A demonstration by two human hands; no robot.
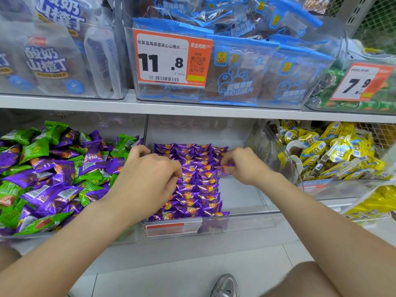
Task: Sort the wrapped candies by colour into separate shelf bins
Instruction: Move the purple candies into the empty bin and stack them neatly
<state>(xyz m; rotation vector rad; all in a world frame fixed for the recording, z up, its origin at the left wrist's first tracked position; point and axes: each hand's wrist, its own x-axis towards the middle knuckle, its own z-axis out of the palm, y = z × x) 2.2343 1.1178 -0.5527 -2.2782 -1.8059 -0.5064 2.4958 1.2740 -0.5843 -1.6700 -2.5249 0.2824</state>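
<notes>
Purple candy [225,167] is pinched in the R hand [242,166] grip at the right edge of the purple rows [192,189], prob. to start a new column. Rows sit packed tight in the mid bin [246,218]. L hand [147,174] curls onto them, likely steadying; whether it grips one, can't tell. Mixed pile [42,168], green w/ purple, lies just left; yellow packs [332,151] further right.

On my feed both forearms [75,232] run bare to the frame's edge, and the left hand [150,168] and right hand [242,166] are bare too. Lower down I see a shiny silver-grey shoe [225,286] and a bare knee [310,279].
</notes>
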